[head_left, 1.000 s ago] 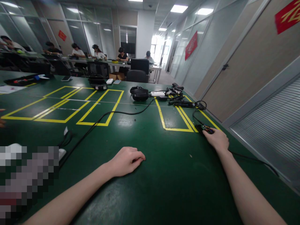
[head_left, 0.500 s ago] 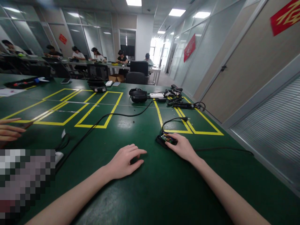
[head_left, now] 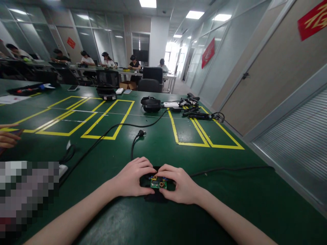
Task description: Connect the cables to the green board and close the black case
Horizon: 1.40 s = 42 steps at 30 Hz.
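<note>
Both hands meet at the table's near middle around a small black power adapter with its case off, so a green circuit board with coils shows on top. My left hand curls round its left end and my right hand round its right end. One black cable runs from it to the right. Another short cable curves up to a plug lying on the green table.
A black headset, a white box and a tangle of cables lie at the far side. Yellow tape rectangles mark the table. Another person's hand shows at the left edge, near a white power strip. Several people sit at desks behind.
My right hand has dragged the opened adapter from the right side of the table to the near middle. My left hand, resting flat before, has closed onto its left end.
</note>
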Each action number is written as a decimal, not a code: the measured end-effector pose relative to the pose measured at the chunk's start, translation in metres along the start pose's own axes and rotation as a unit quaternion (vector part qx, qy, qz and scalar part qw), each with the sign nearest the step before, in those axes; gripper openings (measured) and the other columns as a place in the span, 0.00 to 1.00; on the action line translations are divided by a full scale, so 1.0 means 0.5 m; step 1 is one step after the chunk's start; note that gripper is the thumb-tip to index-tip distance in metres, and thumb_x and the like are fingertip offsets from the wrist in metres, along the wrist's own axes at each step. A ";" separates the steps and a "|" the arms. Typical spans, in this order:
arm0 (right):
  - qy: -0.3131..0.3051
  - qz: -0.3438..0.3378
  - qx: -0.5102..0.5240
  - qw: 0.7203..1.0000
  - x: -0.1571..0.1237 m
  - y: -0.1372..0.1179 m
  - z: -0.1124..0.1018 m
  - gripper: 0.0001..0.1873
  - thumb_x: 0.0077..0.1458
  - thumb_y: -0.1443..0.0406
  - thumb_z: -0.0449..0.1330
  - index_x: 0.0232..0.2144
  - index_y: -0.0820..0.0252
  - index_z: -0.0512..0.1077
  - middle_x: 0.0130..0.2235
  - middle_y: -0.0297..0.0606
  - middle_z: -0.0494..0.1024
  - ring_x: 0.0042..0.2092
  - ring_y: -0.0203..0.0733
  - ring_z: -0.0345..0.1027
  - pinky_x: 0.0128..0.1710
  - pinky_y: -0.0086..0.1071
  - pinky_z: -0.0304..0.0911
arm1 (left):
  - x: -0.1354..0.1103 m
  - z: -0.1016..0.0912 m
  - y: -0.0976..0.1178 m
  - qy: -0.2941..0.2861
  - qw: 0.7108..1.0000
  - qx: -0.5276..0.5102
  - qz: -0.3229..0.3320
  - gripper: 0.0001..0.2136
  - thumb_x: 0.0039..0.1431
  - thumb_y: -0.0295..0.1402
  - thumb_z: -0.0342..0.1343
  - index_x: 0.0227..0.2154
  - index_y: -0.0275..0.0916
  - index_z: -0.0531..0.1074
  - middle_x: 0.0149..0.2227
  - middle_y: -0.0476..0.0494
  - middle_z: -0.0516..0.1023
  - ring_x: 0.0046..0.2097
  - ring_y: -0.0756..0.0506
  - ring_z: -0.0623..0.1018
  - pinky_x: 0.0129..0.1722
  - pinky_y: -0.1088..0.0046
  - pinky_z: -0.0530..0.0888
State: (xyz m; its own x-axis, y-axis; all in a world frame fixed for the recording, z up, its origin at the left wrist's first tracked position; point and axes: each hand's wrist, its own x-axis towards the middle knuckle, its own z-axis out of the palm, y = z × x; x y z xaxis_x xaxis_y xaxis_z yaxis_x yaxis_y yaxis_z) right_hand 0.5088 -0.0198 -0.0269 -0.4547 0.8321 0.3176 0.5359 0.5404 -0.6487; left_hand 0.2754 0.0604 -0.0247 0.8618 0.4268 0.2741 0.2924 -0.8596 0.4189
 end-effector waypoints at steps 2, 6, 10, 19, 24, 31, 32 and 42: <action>0.017 0.004 -0.001 1.000 0.000 0.002 0.003 0.18 0.51 0.68 0.65 0.46 0.56 0.78 0.48 0.41 0.80 0.45 0.45 0.77 0.46 0.34 0.72 | 0.002 -0.002 0.002 -0.002 1.000 0.011 -0.004 0.25 0.50 0.45 0.73 0.48 0.41 0.78 0.49 0.41 0.80 0.53 0.37 0.76 0.53 0.59 0.73; 0.010 0.018 -0.023 1.000 0.001 0.011 0.012 0.19 0.52 0.67 0.65 0.48 0.55 0.77 0.52 0.42 0.78 0.49 0.47 0.77 0.49 0.36 0.72 | 0.003 -0.001 0.004 -0.007 1.000 0.025 -0.008 0.27 0.49 0.48 0.73 0.50 0.41 0.78 0.54 0.38 0.78 0.59 0.33 0.74 0.60 0.55 0.71; 0.013 0.022 -0.020 0.999 0.002 0.019 0.015 0.25 0.52 0.67 0.65 0.54 0.54 0.75 0.54 0.43 0.77 0.51 0.47 0.77 0.52 0.38 0.72 | 0.004 -0.004 0.006 -0.004 1.000 0.016 -0.011 0.30 0.52 0.51 0.70 0.55 0.42 0.75 0.56 0.37 0.78 0.62 0.32 0.72 0.62 0.51 0.70; 0.014 0.042 -0.109 0.993 0.006 0.021 0.003 0.29 0.49 0.65 0.70 0.55 0.56 0.75 0.51 0.44 0.79 0.49 0.51 0.76 0.51 0.42 0.72 | -0.001 -0.010 -0.004 0.034 0.999 -0.004 -0.040 0.10 0.63 0.31 0.58 0.46 0.40 0.78 0.49 0.40 0.77 0.49 0.42 0.78 0.48 0.66 0.78; 0.029 0.054 -0.134 0.989 0.007 0.029 0.011 0.20 0.51 0.67 0.69 0.48 0.56 0.78 0.48 0.43 0.79 0.45 0.48 0.75 0.48 0.41 0.73 | 0.001 -0.007 -0.008 0.018 0.998 0.018 -0.058 0.09 0.67 0.32 0.56 0.46 0.41 0.79 0.43 0.43 0.75 0.39 0.47 0.79 0.40 0.73 0.76; 0.068 0.064 -0.137 0.986 0.012 0.028 0.017 0.18 0.52 0.69 0.66 0.47 0.57 0.78 0.45 0.43 0.79 0.45 0.48 0.74 0.46 0.42 0.73 | 0.004 -0.006 -0.023 0.004 0.997 0.043 -0.067 0.12 0.71 0.35 0.53 0.52 0.42 0.77 0.41 0.45 0.79 0.38 0.47 0.81 0.39 0.75 0.75; 0.069 0.066 -0.134 0.986 0.013 0.028 0.018 0.18 0.52 0.69 0.66 0.47 0.57 0.78 0.45 0.43 0.79 0.45 0.48 0.74 0.46 0.42 0.73 | 0.004 -0.006 -0.023 0.005 0.997 0.044 -0.068 0.12 0.71 0.35 0.53 0.52 0.42 0.77 0.41 0.45 0.79 0.38 0.47 0.81 0.39 0.75 0.75; 0.089 0.080 -0.120 0.985 0.017 0.032 0.035 0.20 0.55 0.67 0.66 0.51 0.56 0.76 0.47 0.43 0.78 0.49 0.51 0.73 0.49 0.45 0.73 | 0.005 -0.002 -0.025 0.010 0.996 0.039 -0.084 0.12 0.71 0.34 0.53 0.52 0.42 0.77 0.42 0.45 0.80 0.38 0.47 0.81 0.39 0.75 0.75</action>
State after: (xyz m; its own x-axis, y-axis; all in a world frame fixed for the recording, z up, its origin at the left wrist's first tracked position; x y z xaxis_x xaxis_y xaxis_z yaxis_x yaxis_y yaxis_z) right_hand 0.5011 -0.0062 -0.0466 -0.2302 0.9057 0.3559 0.7532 0.3974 -0.5241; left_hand 0.2733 0.0726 -0.0283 0.7905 0.5703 0.2232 0.4633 -0.7952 0.3911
